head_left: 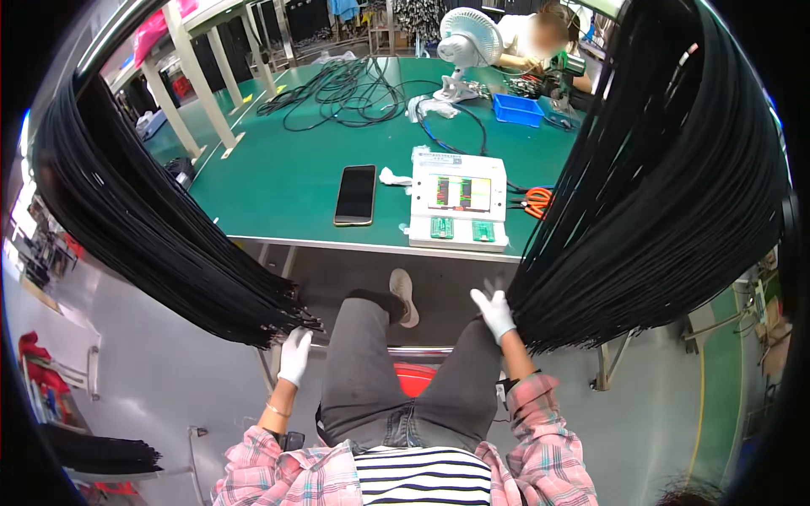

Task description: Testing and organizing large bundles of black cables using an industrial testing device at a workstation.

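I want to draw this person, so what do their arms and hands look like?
The left hand and right hand wear white gloves that stop around the wrists. The plaid shirt sleeves are pink with white and darker lines. A thin bracelet goes around the left forearm.

Matt cables (666, 228), glossy phone (355, 196), smooth tabletop (278, 181), plastic fan (469, 38)

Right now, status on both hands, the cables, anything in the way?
Left hand at lower ends of left cable bundle, grip unclear. Right hand beside right cable bundle, thumb spread. Phone on table, clear of both.
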A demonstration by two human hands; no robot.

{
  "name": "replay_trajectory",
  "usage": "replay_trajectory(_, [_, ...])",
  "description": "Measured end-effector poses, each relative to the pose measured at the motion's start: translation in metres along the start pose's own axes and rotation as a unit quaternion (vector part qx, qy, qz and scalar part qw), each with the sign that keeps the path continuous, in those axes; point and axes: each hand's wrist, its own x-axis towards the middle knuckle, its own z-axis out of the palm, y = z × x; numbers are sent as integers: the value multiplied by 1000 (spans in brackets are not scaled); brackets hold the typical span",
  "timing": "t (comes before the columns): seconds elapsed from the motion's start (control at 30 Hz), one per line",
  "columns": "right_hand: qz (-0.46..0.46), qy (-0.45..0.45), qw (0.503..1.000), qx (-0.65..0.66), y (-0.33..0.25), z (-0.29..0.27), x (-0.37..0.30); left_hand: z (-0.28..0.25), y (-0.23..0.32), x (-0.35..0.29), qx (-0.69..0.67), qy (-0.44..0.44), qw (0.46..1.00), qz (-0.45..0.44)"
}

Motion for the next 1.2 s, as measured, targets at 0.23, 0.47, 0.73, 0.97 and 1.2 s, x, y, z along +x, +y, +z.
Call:
replay_trajectory(0.23, [47,90,992,-75,9,-54,9,17,118,-20,303,-191,926,116])
replay_trajectory(0.47, [-19,177,983,-45,83,-87,23,37,185,-27,307,-371,859,175])
replay_trajectory(0.73, [28,87,994,-60,59,-79,-21,40,202,-31,112,-353,895,248])
replay_trajectory(0.97, [-299,-78,865,-396,-157,-92,-164,34,243,-26,-6,-372,896,240])
replay_trajectory(1.2, [-587,495,496,-405,-414,-176,-232,82,303,0,-188,-463,857,126])
